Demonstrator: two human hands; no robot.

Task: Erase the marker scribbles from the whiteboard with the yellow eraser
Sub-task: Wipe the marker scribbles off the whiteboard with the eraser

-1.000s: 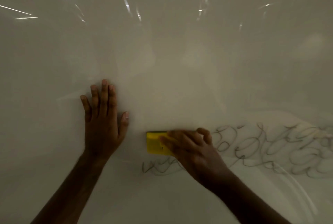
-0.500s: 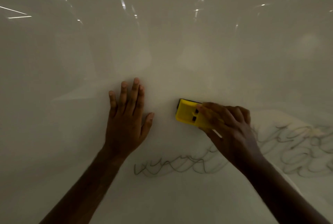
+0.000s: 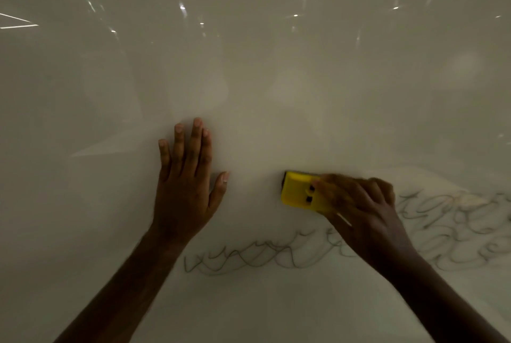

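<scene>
The whiteboard fills our whole view, glossy and dim, with small glints of ceiling light reflected across its upper part. The marker scribbles lie low and to the right: a wavy line runs along the bottom beneath the eraser, and a denser tangle of loops spreads off toward the right edge. Both look faint but unwiped.

Our left hand rests flat on bare board, fingers straight and close together, thumb held out to the side. Our right hand grips the eraser, fingers curled over its back; the motion blur keeps us from telling just where the thumb sits. The yellow block lies on the board just above the wavy line and to the left of the loops, not on either.

To do this stroke well, we judge that we should keep the felt face flat, press evenly, and sweep down and rightward in overlapping passes so no thin streaks remain.

Little stands in the way. Our right forearm covers part of the wavy line, so we should check beneath it, and the poor light could hide leftover traces.
</scene>
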